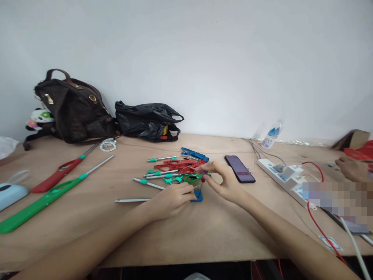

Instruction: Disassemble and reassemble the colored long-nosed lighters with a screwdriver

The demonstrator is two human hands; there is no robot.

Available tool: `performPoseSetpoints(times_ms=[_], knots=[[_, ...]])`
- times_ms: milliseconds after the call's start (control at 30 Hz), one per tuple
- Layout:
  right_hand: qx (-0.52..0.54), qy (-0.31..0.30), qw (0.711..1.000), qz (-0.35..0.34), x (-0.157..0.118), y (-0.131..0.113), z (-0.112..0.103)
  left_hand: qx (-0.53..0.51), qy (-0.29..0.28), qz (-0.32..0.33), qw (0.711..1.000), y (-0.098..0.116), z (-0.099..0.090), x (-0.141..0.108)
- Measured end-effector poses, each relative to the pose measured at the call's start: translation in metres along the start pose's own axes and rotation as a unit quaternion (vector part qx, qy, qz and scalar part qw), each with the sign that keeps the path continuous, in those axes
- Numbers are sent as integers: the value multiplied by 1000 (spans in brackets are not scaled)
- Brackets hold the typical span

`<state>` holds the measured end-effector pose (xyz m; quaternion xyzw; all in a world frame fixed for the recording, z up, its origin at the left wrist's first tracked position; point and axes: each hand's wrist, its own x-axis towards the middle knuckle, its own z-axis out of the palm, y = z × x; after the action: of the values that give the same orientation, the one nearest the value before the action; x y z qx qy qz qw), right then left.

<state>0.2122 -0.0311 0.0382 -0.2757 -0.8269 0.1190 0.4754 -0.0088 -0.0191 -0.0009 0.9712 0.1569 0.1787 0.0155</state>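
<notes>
Gripping blue plastic piece [199,197] in curled left hand [175,197]; pinching small red-ended tool [203,179] in half-curled right hand [226,182]; crowded on far side by lighter parts [166,167]; flanked right by smartphone [240,169].

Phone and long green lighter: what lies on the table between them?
Loose red, green and blue plastic parts and metal tubes, with the left hand and the right hand at their near side. The head view shows this.

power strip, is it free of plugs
No, a white plug sits in the power strip.
</notes>
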Motion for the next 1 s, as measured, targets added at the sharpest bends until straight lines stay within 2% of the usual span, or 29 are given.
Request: performPoseSetpoints(times_ms=[100, 200, 300, 367, 467, 533, 700, 833, 900, 1000], knots=[[50, 2, 998, 50, 1, 1, 0, 2, 0, 1, 1000, 0, 0, 0], [-32, 45, 998, 12, -3, 5, 6, 1, -1, -2, 1000, -1, 1, 0], [-68, 50, 996, -26, -5, 5, 10, 1, 3, -4, 1000, -1, 1, -1], [-18, 24, 999, -16, -4, 2, 8, 1, 1, -2, 1000, -1, 1, -1], [120, -28, 991, 49, 2, -2, 2, 1, -3, -3, 1000, 0, 0, 0], [147, -35, 986, 77, 4, -3, 0, 3, -4, -3, 1000, 1, -1, 0], [-2, 15, 999, 44, 3, -3, 6, 7, -2, -2, 1000, -1, 1, 0], [-21, 39, 998, 43, 0, -2, 11, 9, 4, -4, 1000, -3, 3, 0], [17, 30, 998, 54, 1, -2, 9, -2, -1, -7, 1000, -3, 3, 0], [145, -24, 984, 99, 4, -3, 1, -31, 4, -13, 999, -3, 3, 0]])
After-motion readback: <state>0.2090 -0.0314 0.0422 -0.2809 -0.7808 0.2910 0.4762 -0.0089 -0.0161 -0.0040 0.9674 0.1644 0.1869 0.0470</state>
